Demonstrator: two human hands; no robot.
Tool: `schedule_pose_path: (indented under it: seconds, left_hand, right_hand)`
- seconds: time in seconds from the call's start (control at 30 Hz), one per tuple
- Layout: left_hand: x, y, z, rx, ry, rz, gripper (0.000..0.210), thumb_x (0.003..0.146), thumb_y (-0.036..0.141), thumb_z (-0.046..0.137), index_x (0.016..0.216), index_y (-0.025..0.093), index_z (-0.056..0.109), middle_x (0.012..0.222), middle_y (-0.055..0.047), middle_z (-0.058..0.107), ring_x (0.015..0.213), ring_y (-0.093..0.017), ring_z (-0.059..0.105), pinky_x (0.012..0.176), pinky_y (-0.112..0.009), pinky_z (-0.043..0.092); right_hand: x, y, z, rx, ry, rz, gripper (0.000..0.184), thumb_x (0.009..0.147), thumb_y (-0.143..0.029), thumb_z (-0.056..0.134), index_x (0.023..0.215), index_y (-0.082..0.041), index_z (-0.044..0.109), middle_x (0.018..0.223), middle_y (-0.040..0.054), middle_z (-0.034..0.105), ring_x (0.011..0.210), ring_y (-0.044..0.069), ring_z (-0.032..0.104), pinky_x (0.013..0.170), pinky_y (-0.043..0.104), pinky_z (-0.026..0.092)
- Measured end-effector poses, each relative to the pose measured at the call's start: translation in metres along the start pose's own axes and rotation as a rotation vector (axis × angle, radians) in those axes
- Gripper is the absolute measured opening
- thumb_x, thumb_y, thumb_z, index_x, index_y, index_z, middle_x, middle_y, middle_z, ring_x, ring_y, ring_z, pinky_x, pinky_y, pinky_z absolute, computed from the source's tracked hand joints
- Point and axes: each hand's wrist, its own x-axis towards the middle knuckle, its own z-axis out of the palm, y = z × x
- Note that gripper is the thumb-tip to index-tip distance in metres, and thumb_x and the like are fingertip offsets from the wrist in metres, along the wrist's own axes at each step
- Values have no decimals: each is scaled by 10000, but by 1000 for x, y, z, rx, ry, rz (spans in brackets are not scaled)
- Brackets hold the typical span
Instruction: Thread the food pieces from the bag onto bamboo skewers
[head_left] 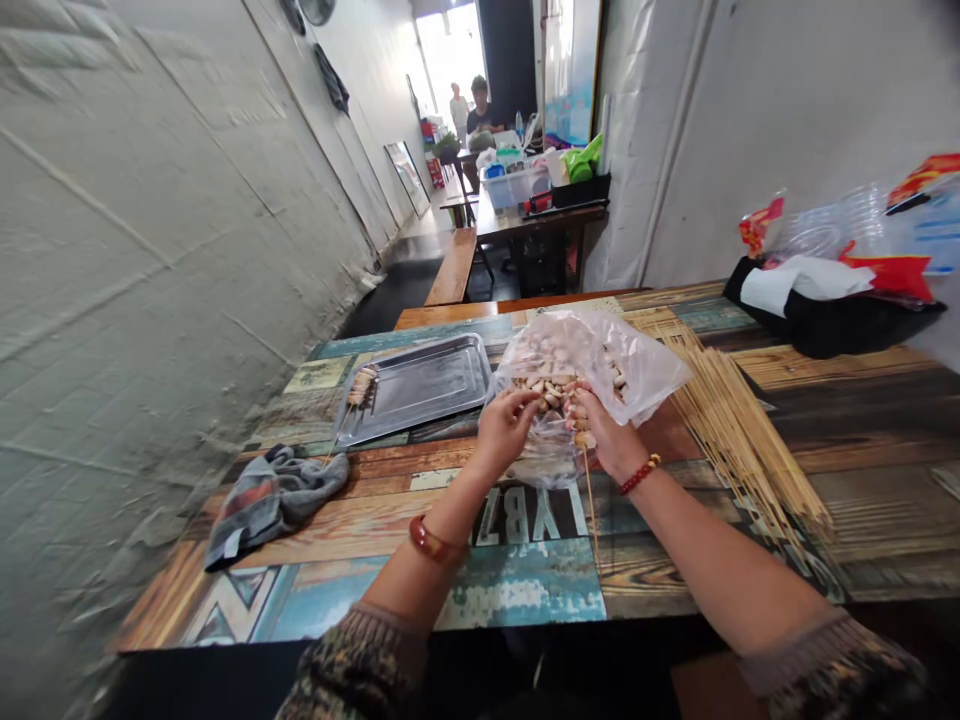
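My right hand (pixel 609 432) is closed round a skewer (pixel 589 500) with several pale pieces of food threaded on its upper part; its bare lower end points down toward the table's near edge. My left hand (pixel 507 428) has its thumb and fingers pinched together over the food pieces (pixel 551 388); what lies between the fingertips is too small to make out. These brown-and-white pieces, of a kind I cannot tell, lie in an opened clear plastic bag (pixel 645 375). Left of the bag, a metal tray (pixel 427 385) bears a loaded skewer (pixel 362 387) at its left end.
Many bare wooden skewers (pixel 742 430) lie in a spread pile to the right. A grey cloth (pixel 279 500) rests at the left. A black container (pixel 832 322) with plastic packaging stands at the back right. Farther off are another table (pixel 517 222), a bench (pixel 452 268) and two people.
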Motion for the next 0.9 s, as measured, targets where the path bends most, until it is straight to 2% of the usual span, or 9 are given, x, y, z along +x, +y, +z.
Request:
schedule_pose_path:
  seconds: [0.17,0.3,0.4,0.5,0.6,0.67,0.73,0.8,0.9]
  left_hand:
    - [25,6,19,345,-115,128,268,841,185,500,1026,230,688,881,-47,619,833,-170,577,778,-275,440]
    - [33,8,31,422,-118,107,164,820,233,550,880,214,701,860,-54,599,865,-191,567,784,-298,423]
    - [34,4,32,213,-37,8,132,772,291,623,706,191,678,770,-37,584,793,-174,550,738,-283,407]
    - [28,-2,27,25,6,-76,237,780,369,611,672,164,660,658,-16,562,659,-137,521,640,-254,389]
    - [14,-4,18,-250,-63,-197,312,790,446,588,755,144,658,622,-3,568,539,-94,476,522,-218,340]
    - [3,-2,10,-524,-115,-298,321,742,456,650,776,137,657,658,-9,598,533,-79,482,493,-199,322]
    - [-6,0,3,-699,-116,-360,314,696,435,707,764,133,660,704,-19,626,550,-70,505,498,-186,336]
    - [-13,3,-3,-753,-97,-392,312,668,418,737,767,130,669,718,-23,641,549,-67,516,503,-183,355]
    - [-20,5,-11,-690,-109,-411,332,648,419,753,778,119,692,648,-12,625,508,-62,493,484,-186,360]
  right_hand:
    - [-2,-2,3,76,21,37,273,718,-426,611,868,-201,571,641,-42,544,448,69,482,369,163,362]
    - [-2,-3,3,75,14,59,292,717,-429,594,895,-198,570,613,-46,532,430,67,469,370,164,367]
    - [-2,-5,4,58,-6,43,276,720,-422,582,866,-188,578,594,-42,526,440,72,471,382,169,380]
    - [-3,-6,3,35,-19,50,238,726,-402,569,834,-190,583,618,-35,542,460,76,481,392,172,386]
    - [-4,-5,2,4,-80,60,223,738,-389,559,855,-202,592,646,-36,557,490,81,490,411,176,398]
    - [-5,-2,2,-29,-159,51,235,750,-398,553,875,-205,603,676,-29,576,527,91,505,440,187,421]
    - [-4,2,2,-81,-233,4,245,759,-391,549,886,-196,625,742,-7,606,590,103,533,492,203,455]
    - [-4,6,3,-147,-274,-76,265,767,-358,545,937,-185,652,858,20,640,673,116,566,579,228,489]
    - [-4,12,4,-230,-308,-149,339,788,-321,529,1075,-192,654,978,36,659,726,123,588,670,261,506]
